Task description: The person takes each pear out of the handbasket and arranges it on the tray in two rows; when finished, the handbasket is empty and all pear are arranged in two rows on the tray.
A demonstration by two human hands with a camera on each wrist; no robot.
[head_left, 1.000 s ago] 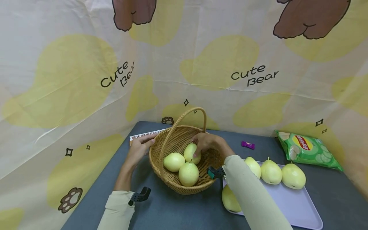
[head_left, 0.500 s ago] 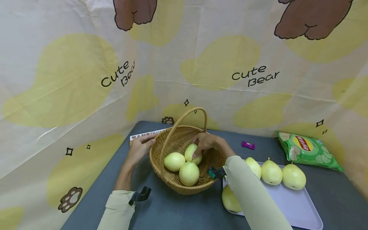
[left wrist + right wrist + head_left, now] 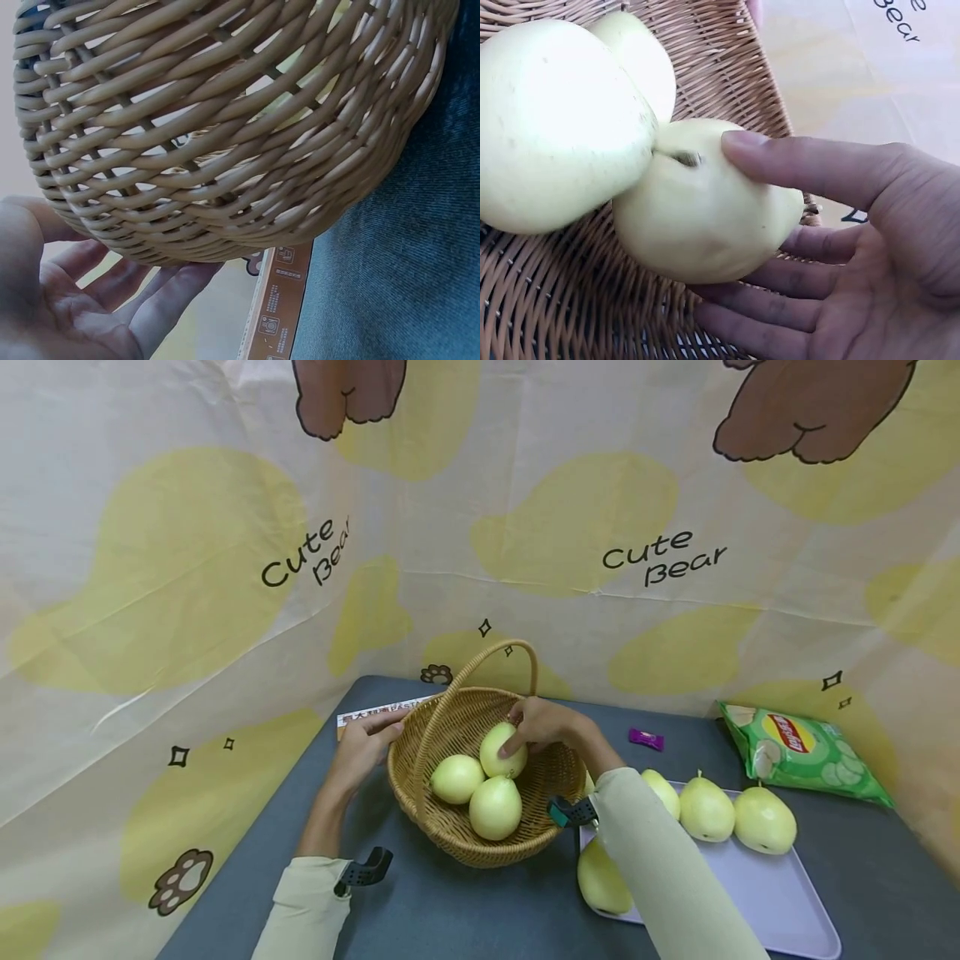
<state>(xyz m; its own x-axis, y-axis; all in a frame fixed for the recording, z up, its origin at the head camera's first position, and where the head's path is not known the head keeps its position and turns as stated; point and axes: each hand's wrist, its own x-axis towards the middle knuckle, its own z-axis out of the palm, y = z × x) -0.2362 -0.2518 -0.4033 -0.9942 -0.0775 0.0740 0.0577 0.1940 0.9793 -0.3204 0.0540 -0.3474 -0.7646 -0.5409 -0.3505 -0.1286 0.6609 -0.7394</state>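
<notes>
A wicker basket [image 3: 450, 847] with an arched handle [image 3: 480, 664] stands on the dark table, tilted toward me. Inside it lie two pale green pears, the left pear [image 3: 457, 778] and the front pear [image 3: 495, 808]. My right hand [image 3: 551, 727] reaches over the basket's right side and grips a third pear [image 3: 498, 745]. The right wrist view shows the thumb on top of this pear [image 3: 705, 217] and the fingers beneath it, while it meets its neighbour [image 3: 555, 127]. My left hand [image 3: 363, 750] holds the basket's left rim; its fingers [image 3: 180, 292] lie against the outer weave.
Right of the basket is a lilac tray [image 3: 780, 902] with several pears, partly hidden by my right sleeve. Behind it lie a purple wrapped sweet [image 3: 647, 739] and a green chip bag [image 3: 810, 752]. A printed pasta box [image 3: 382, 711] sits behind my left hand.
My right hand has risen slightly with its pear, which sits a little higher against the basket's back wall. The other two pears have shifted slightly. My left hand stays at the rim.
</notes>
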